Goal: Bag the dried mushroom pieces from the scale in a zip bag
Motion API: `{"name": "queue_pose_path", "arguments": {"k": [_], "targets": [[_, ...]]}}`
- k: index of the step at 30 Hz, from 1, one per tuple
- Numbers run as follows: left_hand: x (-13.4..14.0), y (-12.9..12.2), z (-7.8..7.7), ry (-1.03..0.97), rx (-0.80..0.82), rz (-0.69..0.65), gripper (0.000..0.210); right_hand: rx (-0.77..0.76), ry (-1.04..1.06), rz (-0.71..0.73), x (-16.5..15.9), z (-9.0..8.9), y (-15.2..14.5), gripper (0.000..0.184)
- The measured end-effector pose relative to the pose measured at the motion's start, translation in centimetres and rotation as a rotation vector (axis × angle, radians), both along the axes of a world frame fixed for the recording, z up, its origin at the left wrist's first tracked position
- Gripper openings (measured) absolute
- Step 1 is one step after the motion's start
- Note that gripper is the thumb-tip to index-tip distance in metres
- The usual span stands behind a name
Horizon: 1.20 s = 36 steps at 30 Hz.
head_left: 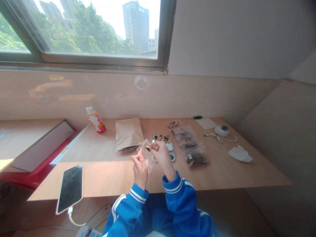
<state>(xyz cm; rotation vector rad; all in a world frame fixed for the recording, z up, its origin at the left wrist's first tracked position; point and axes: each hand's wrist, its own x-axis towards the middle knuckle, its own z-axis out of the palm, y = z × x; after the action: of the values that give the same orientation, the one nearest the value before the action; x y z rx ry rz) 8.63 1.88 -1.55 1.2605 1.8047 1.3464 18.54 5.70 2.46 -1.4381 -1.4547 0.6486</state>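
Note:
My left hand (139, 167) pinches the edge of a small clear zip bag (149, 164) with a red seal line, held above the table. My right hand (161, 154) is closed on brown dried slices (153, 148) at the bag's mouth; their exact kind is hard to make out. Just behind, more dried slices (161, 139) lie on a small white kitchen scale (171, 147), partly hidden by my right hand. To the right, several filled zip bags (191, 144) lie overlapping in a row. An opened brown paper pouch (128, 134) lies behind my left hand.
A white-and-red bottle (95, 120) stands at the back left. A smartphone (70, 184) with a charging cable sits at the front left edge. On the right are a small white fan (222, 130), a crumpled tissue (240, 153), white paper (206, 123) and a green object (197, 117).

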Motion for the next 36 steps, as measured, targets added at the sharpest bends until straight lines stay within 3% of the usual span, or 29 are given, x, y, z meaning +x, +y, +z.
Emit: {"name": "queue_pose_path", "arguments": {"k": [3, 7, 10, 12, 15, 19, 22, 29, 36], "targets": [[0.1, -0.2, 0.0, -0.003, -0.025, 0.001, 0.017, -0.004, -0.064, 0.040, -0.9, -0.2, 0.0, 0.018], [-0.2, -0.1, -0.3, -0.016, -0.057, 0.064, 0.017, -0.057, 0.065, 0.208, -0.7, -0.1, -0.3, 0.025], [-0.6, 0.1, -0.4, -0.021, -0.065, 0.120, 0.018, -0.005, 0.173, 0.256, 0.5, -0.6, 0.0, 0.021], [-0.9, 0.2, -0.5, -0.026, -0.070, 0.144, 0.018, 0.084, 0.145, 0.192, 1.6, -1.7, 0.8, 0.020], [-1.3, 0.2, -0.4, -0.039, -0.073, 0.171, 0.018, 0.164, -0.102, 0.102, 3.1, -4.6, 2.5, 0.022], [-1.8, 0.3, -0.6, -0.116, -0.060, 0.195, 0.019, 0.165, -0.226, 0.180, 4.0, -8.0, 4.0, 0.023], [-1.9, 0.3, -1.0, -0.122, -0.030, 0.188, 0.019, 0.162, -0.268, 0.213, 4.0, -9.2, 4.4, 0.027], [-1.6, 0.2, -1.4, -0.071, -0.033, 0.159, 0.021, 0.157, -0.258, 0.215, 4.0, -9.4, 4.4, 0.017], [-1.5, 0.1, -1.1, -0.059, -0.067, 0.143, 0.023, 0.162, -0.146, 0.104, 4.4, -8.5, 3.9, 0.015]]}}
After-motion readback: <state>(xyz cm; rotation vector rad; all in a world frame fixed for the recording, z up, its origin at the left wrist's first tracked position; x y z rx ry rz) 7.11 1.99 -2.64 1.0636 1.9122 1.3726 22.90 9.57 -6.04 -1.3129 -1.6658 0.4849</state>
